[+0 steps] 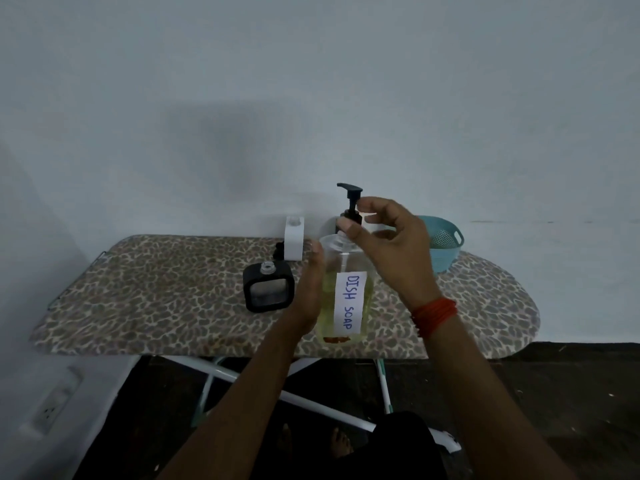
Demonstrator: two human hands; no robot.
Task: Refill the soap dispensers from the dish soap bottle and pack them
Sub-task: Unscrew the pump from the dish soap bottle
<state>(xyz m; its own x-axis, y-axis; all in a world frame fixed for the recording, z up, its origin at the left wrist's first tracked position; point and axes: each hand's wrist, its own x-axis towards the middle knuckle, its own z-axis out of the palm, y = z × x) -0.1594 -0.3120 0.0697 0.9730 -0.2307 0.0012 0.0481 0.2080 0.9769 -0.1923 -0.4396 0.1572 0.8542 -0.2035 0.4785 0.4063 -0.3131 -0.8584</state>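
A clear dish soap bottle (346, 296) with yellow liquid and a "DISH SOAP" label stands near the front of the ironing board (173, 299). My left hand (308, 292) grips its left side. My right hand (388, 244) pinches the collar of its black pump (352, 202) at the neck. A black square dispenser (268, 289) with an uncapped neck stands left of the bottle. Behind that one stands a white dispenser (294, 240), also uncapped, with a small black pump part (278, 250) beside it.
A teal basket (443, 244) sits at the back right of the board, partly behind my right hand. The board has a leopard-print cover and stands against a pale wall. Its metal legs and my bare feet show below.
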